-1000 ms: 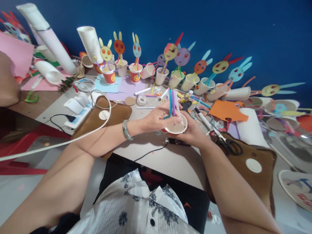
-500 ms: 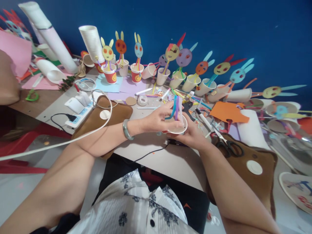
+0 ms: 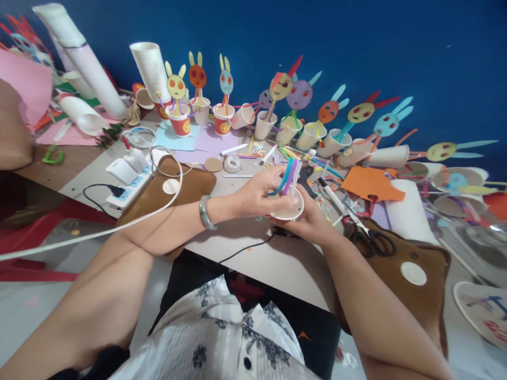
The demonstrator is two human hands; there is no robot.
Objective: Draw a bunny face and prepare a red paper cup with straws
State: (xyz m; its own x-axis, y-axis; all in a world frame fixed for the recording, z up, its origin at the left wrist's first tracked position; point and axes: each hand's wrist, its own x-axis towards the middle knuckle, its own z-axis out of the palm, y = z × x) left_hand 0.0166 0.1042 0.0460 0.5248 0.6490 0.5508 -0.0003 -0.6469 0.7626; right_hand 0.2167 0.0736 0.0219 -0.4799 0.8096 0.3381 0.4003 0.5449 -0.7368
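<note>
My right hand point(image 3: 311, 217) is wrapped around a white paper cup point(image 3: 293, 211), its mouth tipped up toward me. Over that cup, my left hand point(image 3: 259, 196) pinches a small bunch of pipe cleaners point(image 3: 292, 174) in blue, purple and pale white. Their upper ends lean right above the fingers, while the lower ends reach into the cup's mouth, partly hidden by the fingertips. A green bangle circles my left wrist. Whether the pipe cleaners touch the cup's bottom I cannot tell.
Paper-cup rabbit figures point(image 3: 180, 121) line the blue wall. Scissors point(image 3: 372, 241) lie on a brown pad at right, near a marker point(image 3: 330, 191) and orange paper point(image 3: 368, 182). A power strip point(image 3: 129, 191) and white cable point(image 3: 119, 228) are at left. Another person's arm point(image 3: 13, 126) shows far left.
The pipe cleaners have tilted to the right and sunk a little lower, with my left hand's fingers shifting over the cup's mouth. My right hand keeps its hold on the cup.
</note>
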